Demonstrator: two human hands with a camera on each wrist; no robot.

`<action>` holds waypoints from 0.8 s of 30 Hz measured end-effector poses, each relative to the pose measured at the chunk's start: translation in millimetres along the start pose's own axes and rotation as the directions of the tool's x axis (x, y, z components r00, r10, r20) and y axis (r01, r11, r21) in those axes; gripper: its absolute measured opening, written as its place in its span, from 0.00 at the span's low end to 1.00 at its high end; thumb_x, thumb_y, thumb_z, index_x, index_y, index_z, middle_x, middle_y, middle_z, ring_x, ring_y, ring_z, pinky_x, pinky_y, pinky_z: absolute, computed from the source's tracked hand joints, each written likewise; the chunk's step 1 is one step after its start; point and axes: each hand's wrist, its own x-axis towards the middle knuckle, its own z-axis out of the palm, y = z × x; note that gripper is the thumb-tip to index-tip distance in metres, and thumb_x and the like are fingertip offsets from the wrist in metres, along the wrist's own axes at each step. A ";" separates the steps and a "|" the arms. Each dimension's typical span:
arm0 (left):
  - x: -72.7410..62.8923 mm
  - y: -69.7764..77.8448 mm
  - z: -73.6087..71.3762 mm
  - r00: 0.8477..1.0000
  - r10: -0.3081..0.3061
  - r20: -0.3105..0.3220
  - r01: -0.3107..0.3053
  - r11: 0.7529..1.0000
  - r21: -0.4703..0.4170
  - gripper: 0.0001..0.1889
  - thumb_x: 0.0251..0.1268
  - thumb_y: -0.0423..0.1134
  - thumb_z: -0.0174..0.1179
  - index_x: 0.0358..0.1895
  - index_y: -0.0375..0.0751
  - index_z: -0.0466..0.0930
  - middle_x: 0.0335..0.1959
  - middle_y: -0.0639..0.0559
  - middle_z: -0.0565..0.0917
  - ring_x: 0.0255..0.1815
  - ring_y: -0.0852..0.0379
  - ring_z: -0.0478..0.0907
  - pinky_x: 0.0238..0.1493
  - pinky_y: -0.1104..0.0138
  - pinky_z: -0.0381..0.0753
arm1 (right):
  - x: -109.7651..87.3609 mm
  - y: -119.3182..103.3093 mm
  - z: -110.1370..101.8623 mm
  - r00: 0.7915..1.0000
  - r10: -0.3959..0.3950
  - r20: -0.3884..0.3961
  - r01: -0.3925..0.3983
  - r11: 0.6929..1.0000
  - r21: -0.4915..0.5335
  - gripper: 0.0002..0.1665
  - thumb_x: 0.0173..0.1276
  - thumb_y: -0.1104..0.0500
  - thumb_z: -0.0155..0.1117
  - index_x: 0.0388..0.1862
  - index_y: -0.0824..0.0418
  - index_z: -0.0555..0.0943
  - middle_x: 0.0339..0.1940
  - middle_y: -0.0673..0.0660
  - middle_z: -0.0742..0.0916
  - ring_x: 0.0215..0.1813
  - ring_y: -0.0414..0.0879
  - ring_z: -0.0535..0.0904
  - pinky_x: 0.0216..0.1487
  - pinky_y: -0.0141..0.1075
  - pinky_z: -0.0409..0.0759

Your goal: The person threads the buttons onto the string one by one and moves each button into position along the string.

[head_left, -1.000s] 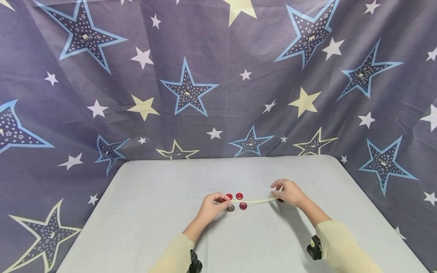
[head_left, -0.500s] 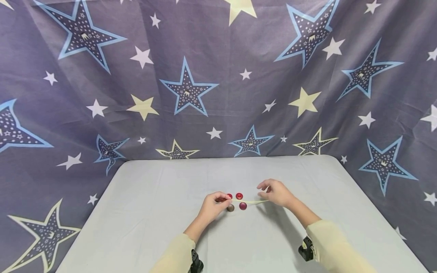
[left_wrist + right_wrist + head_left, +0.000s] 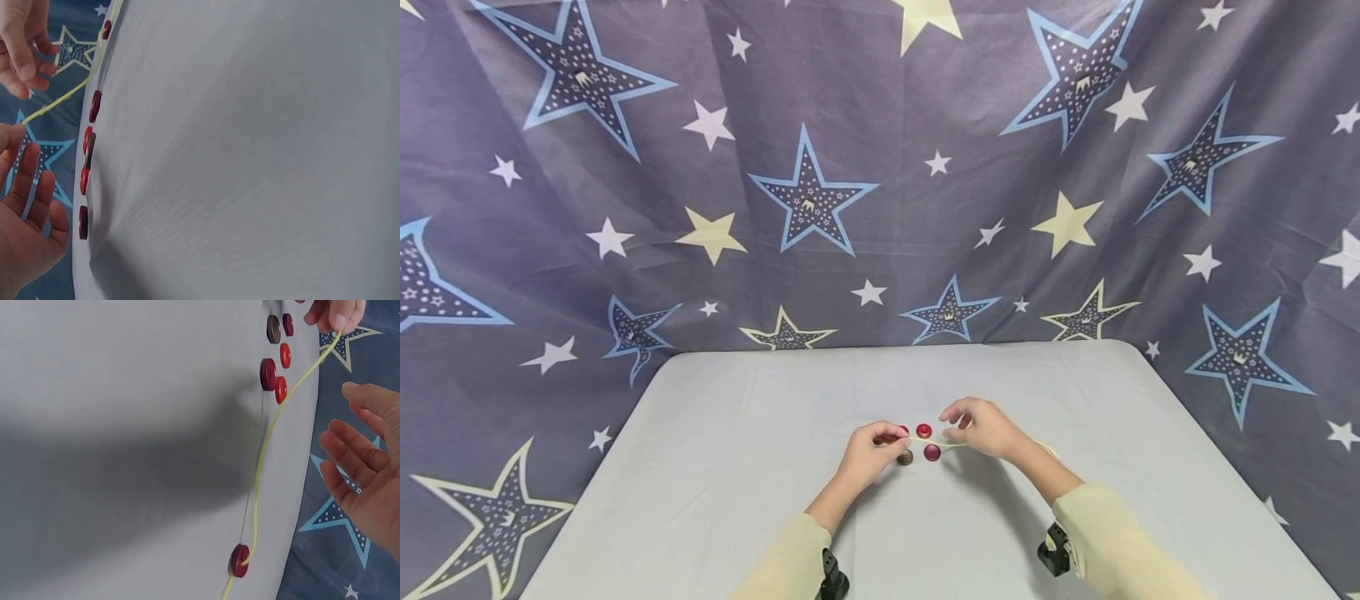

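In the head view my left hand [image 3: 868, 454] pinches the end of a thin yellow cord [image 3: 934, 442] between thumb and fingertips. My right hand [image 3: 988, 429], fingers loosely bent and apart, hovers to the right of it. The right wrist view shows nothing between the right hand's [image 3: 372, 465] fingers; the cord [image 3: 257, 481] runs apart from them. Through a dark red button [image 3: 239, 560] on the table passes the cord. Below the hands lie loose buttons: bright red [image 3: 923, 431], purplish red [image 3: 932, 452] and brown [image 3: 905, 457], others partly hidden by the left fingers.
A white cloth covers the table [image 3: 760, 500], which has rounded far corners. Behind and beside it hangs a dark curtain [image 3: 880, 167] with stars. Black wrist cameras [image 3: 1054, 550] sit at the cuffs of both pale sleeves.
My right hand has moved left along the cord, closer to the left hand. More cord shows behind the right forearm. The left hand has stayed nearly still, pinching the cord.
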 end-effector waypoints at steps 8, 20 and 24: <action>1.0 0.1 3.3 1.000 0.003 0.010 -0.003 1.000 -0.013 0.06 0.56 0.42 0.66 0.33 0.44 0.84 0.34 0.50 0.85 0.35 0.62 0.75 0.38 0.70 0.74 | 3.8 -5.6 11.1 0.999 -0.033 0.036 0.032 0.999 0.036 0.13 0.58 0.61 0.66 0.41 0.64 0.82 0.37 0.60 0.86 0.36 0.45 0.78 0.33 0.30 0.74; 1.2 0.8 4.9 1.000 0.002 0.016 -0.002 1.000 0.009 0.06 0.56 0.42 0.65 0.33 0.46 0.84 0.33 0.52 0.85 0.35 0.61 0.76 0.38 0.70 0.74 | 7.8 -11.0 22.9 0.994 -0.089 0.061 0.083 0.992 0.092 0.10 0.58 0.63 0.66 0.40 0.64 0.82 0.34 0.53 0.86 0.36 0.46 0.79 0.34 0.28 0.75; 1.7 -0.2 6.1 1.000 -0.002 0.020 0.002 1.000 0.002 0.06 0.56 0.43 0.65 0.34 0.47 0.84 0.32 0.52 0.85 0.36 0.61 0.77 0.39 0.69 0.74 | 8.7 -11.4 26.6 0.995 -0.079 0.062 0.072 0.992 0.101 0.10 0.58 0.63 0.65 0.39 0.64 0.82 0.33 0.53 0.86 0.35 0.44 0.78 0.33 0.29 0.74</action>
